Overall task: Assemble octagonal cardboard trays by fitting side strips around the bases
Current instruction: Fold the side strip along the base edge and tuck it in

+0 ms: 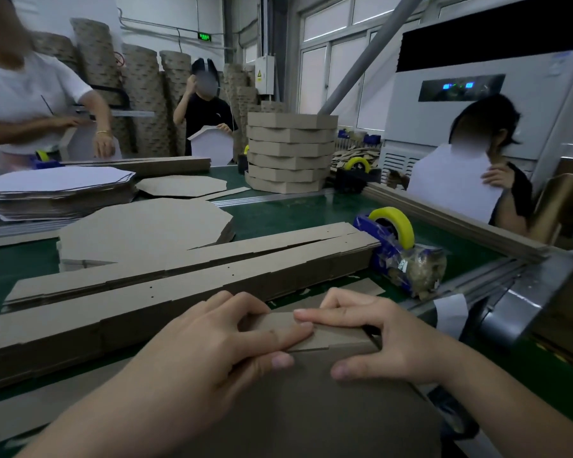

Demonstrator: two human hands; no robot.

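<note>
1. Cardboard side strip (331, 337) stands against the far edge of the base (295, 411), at the near table edge.
2. Left hand (212, 345) and right hand (391, 338) each pinch the strip, fingers behind it and thumbs in front.
3. Judged early: wrapping is just starting and the remaining sides look unfitted.
4. Finished trays (290, 153) are stacked opposite.

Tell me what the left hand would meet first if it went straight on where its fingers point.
The right hand: fingers of the left hand point along the side strip, and the right hand's fingers sit just beyond their tips, possibly touching.
</note>
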